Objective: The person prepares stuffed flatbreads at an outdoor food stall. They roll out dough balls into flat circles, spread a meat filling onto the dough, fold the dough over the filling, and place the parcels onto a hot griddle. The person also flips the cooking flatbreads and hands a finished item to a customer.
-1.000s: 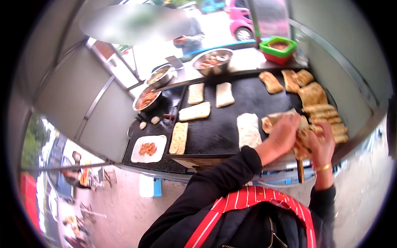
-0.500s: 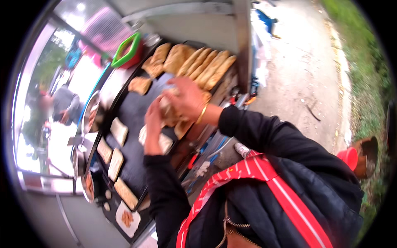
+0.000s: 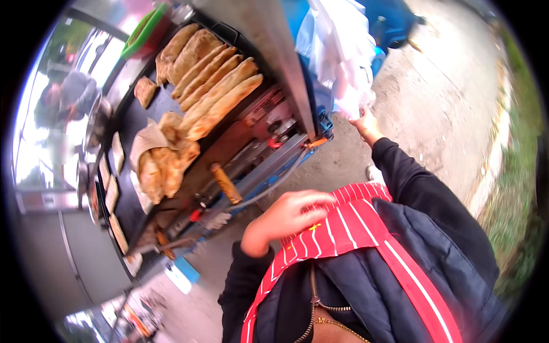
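My right hand (image 3: 367, 126) is stretched out past the stall's corner. Its fingers pinch the lower end of a bunch of thin white plastic bags (image 3: 343, 63) that hangs there. Close to my body, my left hand (image 3: 289, 220) hovers over the red striped apron (image 3: 343, 228), its fingers extended and holding nothing. A piece of brown paper (image 3: 146, 140) lies partly around golden flatbreads (image 3: 161, 174) at the griddle's near edge. Behind them, several long browned flatbreads (image 3: 220, 86) lean in a row.
The dark griddle (image 3: 127, 123) carries pale dough pieces (image 3: 111, 194) along its far left side. A green-rimmed container (image 3: 143, 31) stands at the back. Below the griddle's edge is a wooden handle (image 3: 226, 184). A blue bin-like object (image 3: 392, 20) is beyond the bags.
Both hands have left the paper-wrapped flatbreads, which now lie on the griddle. My right hand has reached out right to the bags; my left has drawn back to the apron. The view has shifted right.
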Available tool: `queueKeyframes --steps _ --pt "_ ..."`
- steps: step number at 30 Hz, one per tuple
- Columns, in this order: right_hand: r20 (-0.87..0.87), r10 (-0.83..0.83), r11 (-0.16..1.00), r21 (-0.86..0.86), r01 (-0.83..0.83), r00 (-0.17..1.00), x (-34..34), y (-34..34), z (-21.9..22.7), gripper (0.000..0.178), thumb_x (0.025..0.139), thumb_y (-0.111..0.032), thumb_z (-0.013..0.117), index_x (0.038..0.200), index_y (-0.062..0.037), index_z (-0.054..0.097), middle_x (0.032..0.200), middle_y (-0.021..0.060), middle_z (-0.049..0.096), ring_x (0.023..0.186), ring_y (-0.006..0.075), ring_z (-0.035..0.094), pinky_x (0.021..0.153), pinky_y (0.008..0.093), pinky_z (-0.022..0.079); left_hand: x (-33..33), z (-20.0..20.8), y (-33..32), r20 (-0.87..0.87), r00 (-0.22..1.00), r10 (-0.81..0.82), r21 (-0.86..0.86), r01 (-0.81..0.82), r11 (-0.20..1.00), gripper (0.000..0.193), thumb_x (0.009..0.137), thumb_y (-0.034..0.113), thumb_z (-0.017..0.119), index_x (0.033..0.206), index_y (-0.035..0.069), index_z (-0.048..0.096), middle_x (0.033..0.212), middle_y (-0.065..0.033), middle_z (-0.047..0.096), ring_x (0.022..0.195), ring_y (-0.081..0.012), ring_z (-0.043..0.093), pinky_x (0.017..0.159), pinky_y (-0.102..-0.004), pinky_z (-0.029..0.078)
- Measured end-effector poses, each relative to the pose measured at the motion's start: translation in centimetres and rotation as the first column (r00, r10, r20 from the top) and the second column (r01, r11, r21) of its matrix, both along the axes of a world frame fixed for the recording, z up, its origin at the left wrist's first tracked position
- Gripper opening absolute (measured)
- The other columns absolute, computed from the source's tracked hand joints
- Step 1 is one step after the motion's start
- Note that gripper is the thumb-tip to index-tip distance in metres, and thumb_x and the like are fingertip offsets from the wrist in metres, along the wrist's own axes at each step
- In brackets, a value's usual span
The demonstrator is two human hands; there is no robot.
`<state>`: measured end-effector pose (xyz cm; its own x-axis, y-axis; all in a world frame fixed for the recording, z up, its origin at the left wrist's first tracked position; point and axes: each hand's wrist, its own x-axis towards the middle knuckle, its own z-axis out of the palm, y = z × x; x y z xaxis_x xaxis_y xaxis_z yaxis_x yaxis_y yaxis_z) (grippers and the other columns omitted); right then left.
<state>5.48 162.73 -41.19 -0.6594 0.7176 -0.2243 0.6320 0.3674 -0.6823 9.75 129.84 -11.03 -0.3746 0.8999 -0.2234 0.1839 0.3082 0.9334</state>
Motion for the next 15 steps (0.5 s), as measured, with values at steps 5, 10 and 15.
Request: queueKeyframes --steps 5,10,15 --pt "0.052 0.365 0.916 -0.201 -0.348 0.93 -4.0 4.2 -2.5 0.039 0.08 -0.027 0.079 0.111 -0.0047 0.072 0.1 0.014 0.075 0.091 0.027 0.071 0.082 0.037 0.053 -1.3 -18.6 12.9 0.307 0.696 0.649 -0.349 -0.552 0.757 0.05 0.094 0.014 0.067 0.139 -0.001 0.051 0.13 -0.0118 0.062 0.119 -0.0173 0.058 0.102 -0.0314 0.047" --pt "-0.316 0.383 0.646 -0.581 -0.496 0.868 1.5 5.9 0.9 0.026 0.091 -0.027 0.072 0.091 -0.0014 0.074 0.07 0.0037 0.068 0.069 0.0114 0.064 0.065 0.0269 0.05 -1.6 -23.2 21.2 0.536 0.345 0.771 -0.301 -0.775 0.556 0.051 0.085 0.013 0.077 0.129 -0.002 0.057 0.116 -0.0104 0.067 0.103 -0.0169 0.064 0.089 -0.0312 0.052" --pt "-0.375 0.354 0.429 -0.749 -0.505 0.857 4.5 7.4 7.5 0.013 0.096 -0.013 0.067 0.092 -0.0016 0.072 0.076 -0.0014 0.067 0.067 0.0068 0.059 0.063 0.0219 0.046 -0.2 -20.5 23.3 0.471 0.071 0.879 -0.375 -0.886 0.272 0.024 0.097 0.023 0.065 0.098 0.0 0.071 0.085 -0.0028 0.07 0.069 -0.0098 0.063 0.061 -0.0274 0.05"
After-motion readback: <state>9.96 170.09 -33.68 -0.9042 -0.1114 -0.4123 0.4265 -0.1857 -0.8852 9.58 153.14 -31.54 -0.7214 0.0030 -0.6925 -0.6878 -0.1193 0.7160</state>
